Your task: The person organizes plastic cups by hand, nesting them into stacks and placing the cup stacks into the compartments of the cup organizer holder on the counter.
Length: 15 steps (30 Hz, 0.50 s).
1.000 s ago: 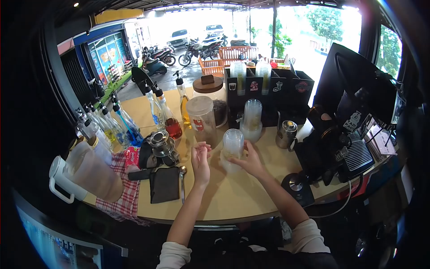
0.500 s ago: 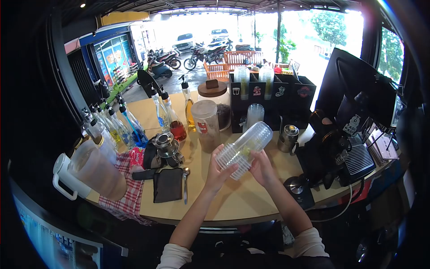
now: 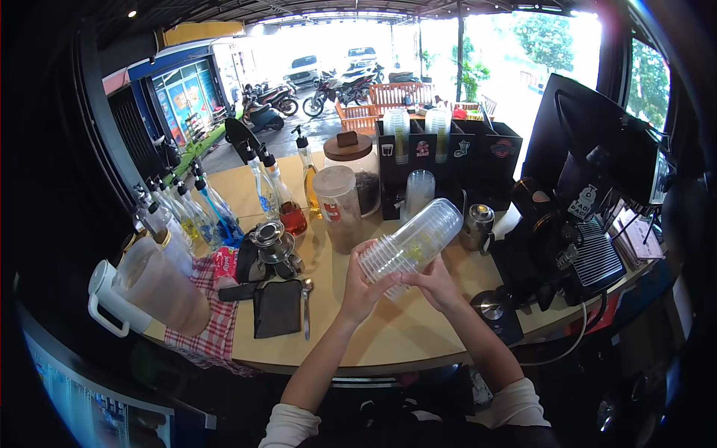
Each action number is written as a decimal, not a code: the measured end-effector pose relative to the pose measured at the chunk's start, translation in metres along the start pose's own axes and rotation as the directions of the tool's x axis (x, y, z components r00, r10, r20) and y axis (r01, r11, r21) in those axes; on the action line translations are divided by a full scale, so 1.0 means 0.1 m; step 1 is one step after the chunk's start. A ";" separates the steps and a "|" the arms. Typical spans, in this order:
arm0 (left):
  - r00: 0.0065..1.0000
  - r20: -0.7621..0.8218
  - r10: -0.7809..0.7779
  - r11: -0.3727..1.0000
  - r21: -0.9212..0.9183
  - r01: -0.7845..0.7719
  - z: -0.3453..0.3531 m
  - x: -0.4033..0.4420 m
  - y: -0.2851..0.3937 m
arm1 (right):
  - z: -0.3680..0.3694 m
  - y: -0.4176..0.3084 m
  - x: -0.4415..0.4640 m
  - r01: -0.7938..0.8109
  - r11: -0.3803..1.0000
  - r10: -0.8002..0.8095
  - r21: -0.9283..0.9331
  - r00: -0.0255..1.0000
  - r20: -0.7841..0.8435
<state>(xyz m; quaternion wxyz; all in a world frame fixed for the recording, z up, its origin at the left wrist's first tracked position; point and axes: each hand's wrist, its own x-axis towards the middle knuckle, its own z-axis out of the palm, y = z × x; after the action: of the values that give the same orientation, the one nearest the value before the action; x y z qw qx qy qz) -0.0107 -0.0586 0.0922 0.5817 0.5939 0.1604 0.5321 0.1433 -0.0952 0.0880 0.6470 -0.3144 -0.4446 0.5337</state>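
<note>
A stack of clear plastic cups (image 3: 422,237) is held tilted above the counter, its closed ends pointing up and to the right. My left hand (image 3: 365,284) wraps the rim end of the stack from the left. On the lower right side, my right hand (image 3: 433,284) grips the same stack, its thumb near the left fingers. Behind the cups stands another short stack of clear cups (image 3: 420,190) on the counter. To the left of my hands is a tall clear canister (image 3: 337,213) with brown contents.
A black cup organizer (image 3: 448,160) stands at the back. Pump bottles (image 3: 287,209), a dark folded cloth (image 3: 277,308), a spoon (image 3: 306,306) and a large jug (image 3: 160,287) are on the left. A metal pitcher (image 3: 478,226) and a black coffee machine (image 3: 549,239) stand right.
My right hand has shifted down and left along the cup stack, its thumb now closer to my left hand. The stack's upper end has moved slightly up and right.
</note>
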 end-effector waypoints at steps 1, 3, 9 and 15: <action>1.000 -0.002 0.000 1.000 0.001 0.000 0.00 0.00 0.00 | 0.01 0.00 0.00 0.000 1.000 0.000 -0.003 1.000 -0.005; 1.000 -0.007 -0.005 1.000 0.003 0.005 -0.01 -0.01 0.00 | 0.01 0.02 0.00 -0.002 1.000 0.002 -0.005 1.000 -0.009; 0.999 0.006 -0.050 0.999 0.007 0.050 -0.14 -0.07 0.00 | -0.16 -0.06 0.11 0.065 0.981 -0.046 0.185 0.993 -0.106; 0.994 -0.100 -0.033 0.999 0.007 0.034 -0.29 -0.07 -0.24 | -0.51 -0.37 0.29 0.313 0.922 -0.359 -0.227 0.912 -0.200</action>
<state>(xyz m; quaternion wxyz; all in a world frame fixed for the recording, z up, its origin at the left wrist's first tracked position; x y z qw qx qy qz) -0.0273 -0.0426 0.0615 0.5793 0.5661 0.2015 0.5508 0.2061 -0.0725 0.1069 0.7449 -0.3548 -0.4603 0.3276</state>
